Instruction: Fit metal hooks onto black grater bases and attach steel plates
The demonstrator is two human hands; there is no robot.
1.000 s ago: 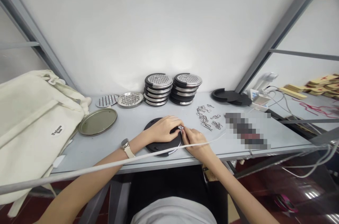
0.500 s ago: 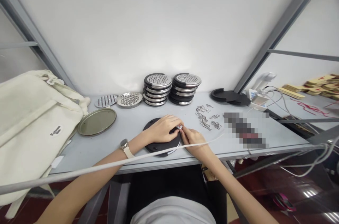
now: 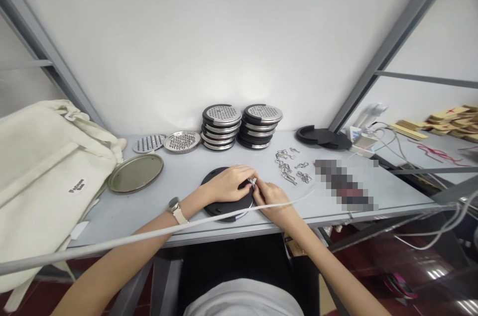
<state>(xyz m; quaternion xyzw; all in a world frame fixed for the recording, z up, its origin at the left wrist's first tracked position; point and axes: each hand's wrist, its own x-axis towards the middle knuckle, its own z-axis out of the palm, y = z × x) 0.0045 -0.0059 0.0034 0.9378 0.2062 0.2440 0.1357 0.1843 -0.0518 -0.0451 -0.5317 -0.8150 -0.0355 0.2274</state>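
Note:
A black round disc (image 3: 220, 202) lies flat on the grey table (image 3: 179, 181) in front of me. My left hand (image 3: 228, 182) rests on the disc with fingers curled at its right edge. My right hand (image 3: 272, 195) meets it there, and both pinch a small metal clip (image 3: 253, 181) at the rim. A loose heap of the same metal clips (image 3: 290, 164) lies just right of my hands.
Two stacks of perforated steel-and-black discs (image 3: 241, 124) stand at the back. Two loose perforated plates (image 3: 168, 141) and a plain metal lid (image 3: 136, 172) lie left. A cream bag (image 3: 45, 166) fills the left end. Black rings (image 3: 323, 136), a white cable (image 3: 149, 236) and a blurred patch are nearby.

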